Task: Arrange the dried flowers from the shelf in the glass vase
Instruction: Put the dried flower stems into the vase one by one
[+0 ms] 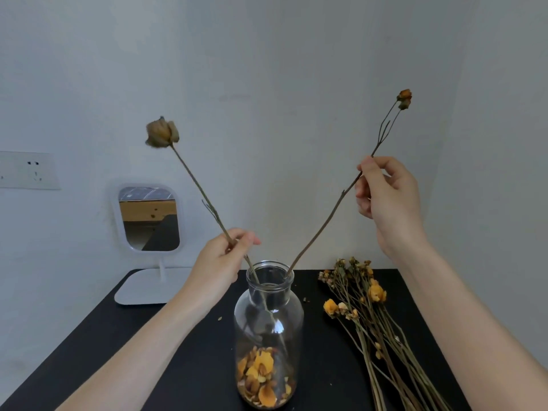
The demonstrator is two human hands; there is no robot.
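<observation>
Two dried stems lean apart in a V from the mouth of the vase [278, 292], which stands at lower centre on the table [103, 351], with loose orange petals [262, 378] piled in its bottom. In the head view, the only one, the left hand [221, 259] is just left of the vase mouth, thumb and fingers pinching the rose stem [195, 185] low down. That stem slants up to a pale rose [162, 133] at upper left, and its foot runs down inside the glass towards the petals. The right hand [385, 197] is higher, at centre right, thumb and forefinger pinching the bud stem [323, 221], the other fingers loosely curled. This stem rests on the right of the rim and ends in an orange bud [404, 99] at upper right. A bunch [364, 310] of dried flowers lies on the table just right of the vase. A mirror [148, 218] stands at the left, below a socket [28, 170].
</observation>
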